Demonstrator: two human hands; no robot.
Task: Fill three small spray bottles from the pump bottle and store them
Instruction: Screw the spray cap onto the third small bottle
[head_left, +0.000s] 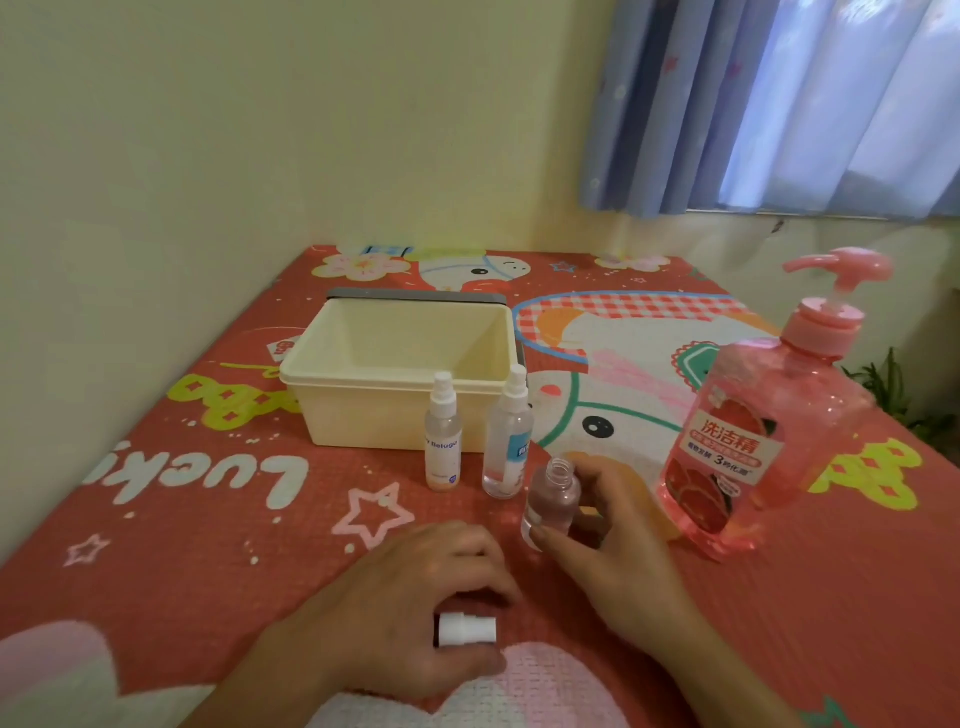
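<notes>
My right hand (608, 540) grips a small clear spray bottle (553, 496) that stands uncapped on the table, its threaded neck bare. My left hand (415, 597) holds the bottle's white spray cap (465, 630) low over the near edge. Two more small spray bottles stand capped just behind: one with an orange-tinted label (443, 434) and one with a blue label (508, 434). The big pink pump bottle (769, 421) stands to the right, its nozzle pointing left. A cream storage box (400, 358) stands behind the small bottles with nothing visible inside.
The table wears a red cartoon-print cloth (208, 519). A cream wall closes the left and back. A blue curtain (779, 104) hangs at the back right. A grey lid (415, 297) lies behind the box. A green plant (883, 384) shows beyond the right edge.
</notes>
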